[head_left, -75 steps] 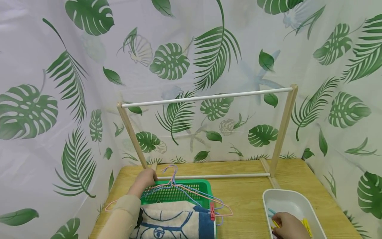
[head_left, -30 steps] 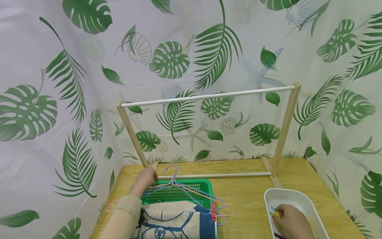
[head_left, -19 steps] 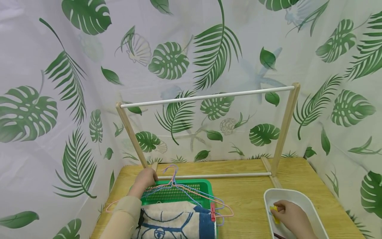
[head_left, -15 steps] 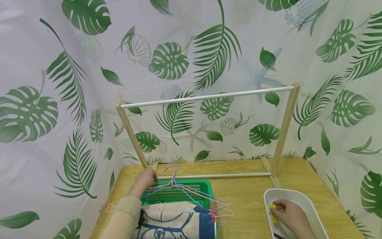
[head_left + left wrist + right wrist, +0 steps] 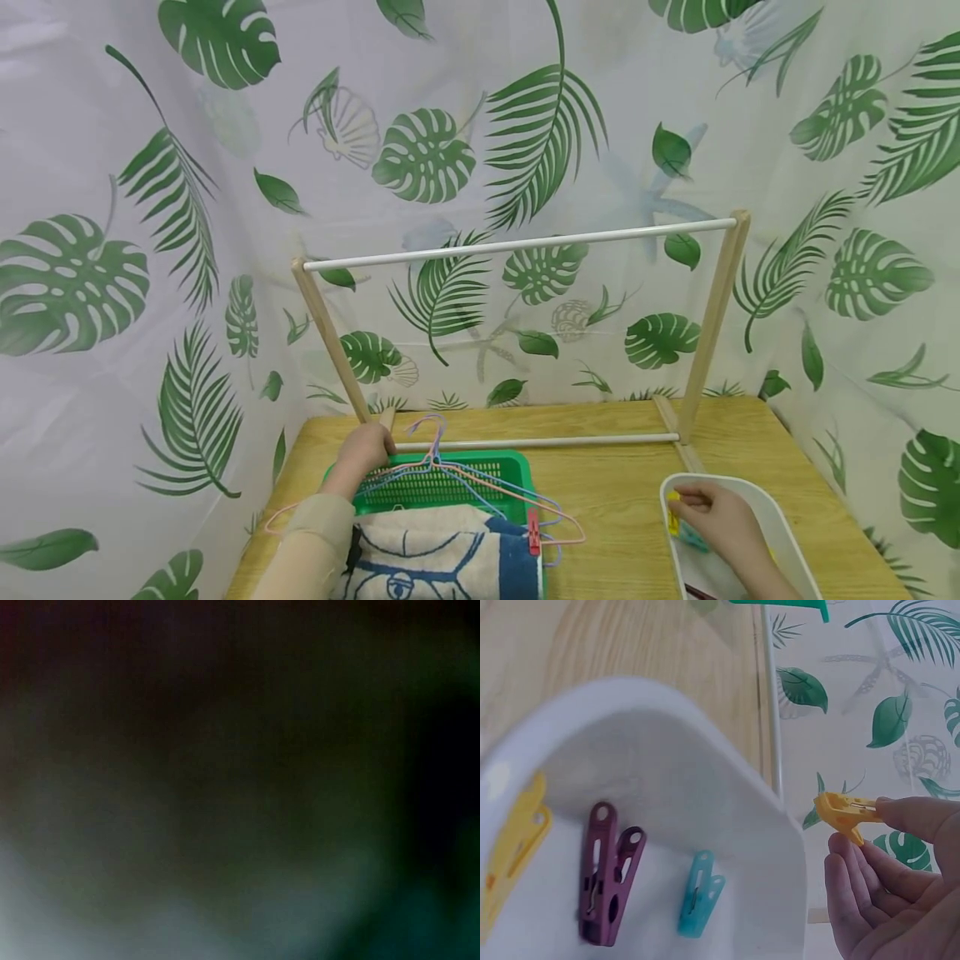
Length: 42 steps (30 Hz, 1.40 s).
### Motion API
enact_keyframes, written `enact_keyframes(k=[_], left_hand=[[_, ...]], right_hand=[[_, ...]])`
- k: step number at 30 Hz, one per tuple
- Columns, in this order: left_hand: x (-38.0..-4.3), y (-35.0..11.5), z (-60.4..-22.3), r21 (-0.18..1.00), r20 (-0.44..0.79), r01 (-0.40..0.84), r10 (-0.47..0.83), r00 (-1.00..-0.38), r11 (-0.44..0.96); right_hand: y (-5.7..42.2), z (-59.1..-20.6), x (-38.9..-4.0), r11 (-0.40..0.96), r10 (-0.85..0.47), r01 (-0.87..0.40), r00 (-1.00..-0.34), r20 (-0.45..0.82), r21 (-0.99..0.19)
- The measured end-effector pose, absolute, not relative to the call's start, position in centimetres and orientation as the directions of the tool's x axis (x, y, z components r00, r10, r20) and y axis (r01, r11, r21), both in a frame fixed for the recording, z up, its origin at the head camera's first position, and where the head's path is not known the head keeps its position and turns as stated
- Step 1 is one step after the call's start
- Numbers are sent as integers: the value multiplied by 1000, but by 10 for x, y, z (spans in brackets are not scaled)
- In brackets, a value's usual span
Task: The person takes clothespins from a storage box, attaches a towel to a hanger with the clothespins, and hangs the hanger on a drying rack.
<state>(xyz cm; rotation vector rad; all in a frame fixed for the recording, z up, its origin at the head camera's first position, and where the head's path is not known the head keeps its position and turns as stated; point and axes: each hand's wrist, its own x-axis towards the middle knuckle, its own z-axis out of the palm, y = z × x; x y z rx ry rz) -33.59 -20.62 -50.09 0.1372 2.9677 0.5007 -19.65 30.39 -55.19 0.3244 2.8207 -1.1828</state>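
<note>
My right hand [image 5: 723, 525] pinches a yellow clothespin [image 5: 847, 810] between thumb and fingertips, over the left rim of a white tray [image 5: 776, 517]. Inside the tray, the right wrist view shows a purple clothespin [image 5: 604, 881], a light blue one [image 5: 699, 896] and another yellow one [image 5: 517, 840]. My left hand [image 5: 365, 450] is at the far left corner of a green basket [image 5: 529, 479], its fingers mostly hidden; what it holds I cannot tell. Pink and lilac hangers [image 5: 433, 442] lie over the basket, and a red clothespin [image 5: 533, 531] clips a beige-and-blue towel [image 5: 435, 554] at their right end.
Behind the basket stands a wooden rack with a white top rod [image 5: 525, 243] and a low rod [image 5: 555, 441]. Its feet rest on the wooden table [image 5: 600, 500]. A leaf-patterned curtain [image 5: 480, 167] surrounds the back and sides. The left wrist view is dark and blurred.
My right hand has picked the yellow clothespin out of the tray's left part and moved with it away from me, towards the tray's far left corner. My left hand has stayed put.
</note>
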Motion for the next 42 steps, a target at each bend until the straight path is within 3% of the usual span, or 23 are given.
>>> enact_keyframes(k=[11, 42], left_hand=[[-333, -204, -505, 316, -140, 37, 85, -986, 948], [-308, -199, -507, 303, -130, 20, 62, -990, 953]], right_hand=[[302, -541, -199, 651, 166, 198, -979, -116, -733], [274, -520, -193, 306, 102, 241, -970, -220, -921]])
